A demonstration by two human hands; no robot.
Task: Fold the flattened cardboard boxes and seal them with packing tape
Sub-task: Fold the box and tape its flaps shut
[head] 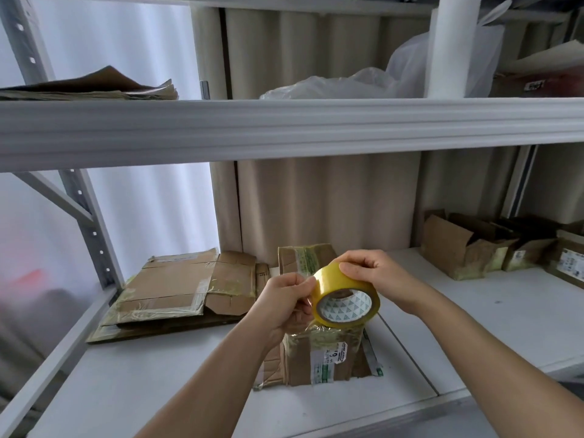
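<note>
Held the roll of yellow packing tape (346, 300) up in both hands, above the white shelf (474, 317) and directly over a cardboard box (319, 355). Right hand (371, 276) curled over the top of the roll, fingers wrapped onto its outer face, thumb side toward the camera. Left hand (289, 303) closed at the roll's left edge, thumb and fingertips pinched together against the tape surface; could not tell whether a loose end was caught between them. Roll tilted, its patterned white core facing forward and down.

Box stood on the shelf beneath the roll, brown, covered in old clear tape and printed labels, one flap rising behind the hands. Lay to the left, well apart from the box: a stack of flattened cardboard boxes (177, 292), near the shelf's grey upright. Sat at the far right of the shelf: several opened small cartons (467, 248). Upper shelf carried more flattened cardboard (94, 88) and a clear plastic bag (347, 82).
</note>
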